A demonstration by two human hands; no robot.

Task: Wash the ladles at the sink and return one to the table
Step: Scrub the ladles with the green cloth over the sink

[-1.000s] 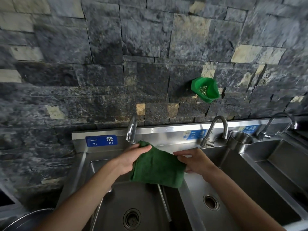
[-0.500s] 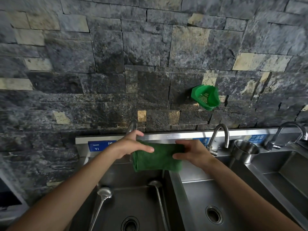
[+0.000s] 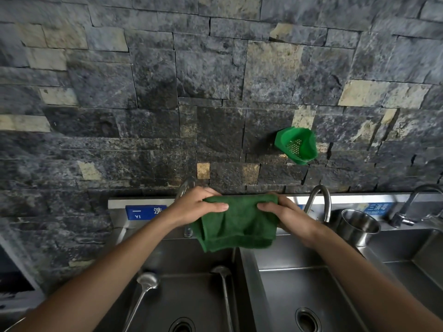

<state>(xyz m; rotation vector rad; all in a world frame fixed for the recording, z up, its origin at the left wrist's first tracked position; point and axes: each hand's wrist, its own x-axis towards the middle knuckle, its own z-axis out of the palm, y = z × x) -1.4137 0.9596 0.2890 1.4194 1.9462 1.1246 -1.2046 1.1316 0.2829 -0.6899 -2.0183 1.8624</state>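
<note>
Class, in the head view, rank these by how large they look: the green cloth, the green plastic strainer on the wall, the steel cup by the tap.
1. Green cloth, clearly largest.
2. Green plastic strainer and steel cup: alike in apparent size; the differing distance makes ranking them unsure.

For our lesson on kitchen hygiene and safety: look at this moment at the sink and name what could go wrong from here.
1. Both hands, left hand and right hand, are busy with the green cloth, so neither ladle, left ladle or right ladle, is being washed yet.
2. The cloth hangs over the divider; if it slips, it may drop onto the ladles.
3. The steel cup stands near the right elbow's path and might be knocked.
</note>
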